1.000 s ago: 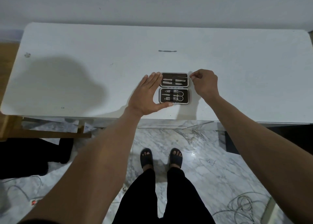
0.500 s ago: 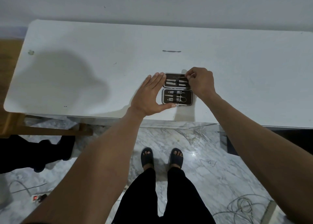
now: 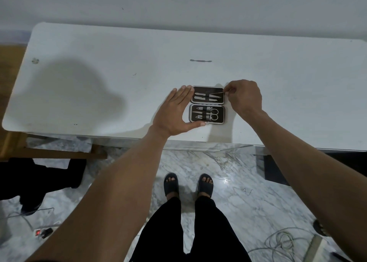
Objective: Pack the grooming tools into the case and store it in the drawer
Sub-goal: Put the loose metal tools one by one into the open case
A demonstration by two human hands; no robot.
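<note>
A long white rectangular table [image 3: 119,73] with rounded corners fills the upper half of the view, with a grey-veined marble floor [image 3: 234,186] below it. On the table, toward its near edge at about the centre, lies a small dark rectangular grooming case [image 3: 207,105], opened flat into two halves with metal rims. The near half holds small scissors, clippers and pointed files under an elastic strap; the far half holds two flat steel tools.

The left hand [image 3: 174,113] lies flat at nine o'clock of the case, fingers together and extended along its left edge, thumb stretched under the near edge, bracing it without closing on it. The right hand [image 3: 245,97] sits at three o'clock of the far half, thumb and forefinger pinched on the end of a thin steel grooming tool [image 3: 215,93] that slants across the top of that half.

At twelve o'clock, well apart from the case, a slim dark cuticle tool [image 3: 200,60] lies alone on the table.
</note>
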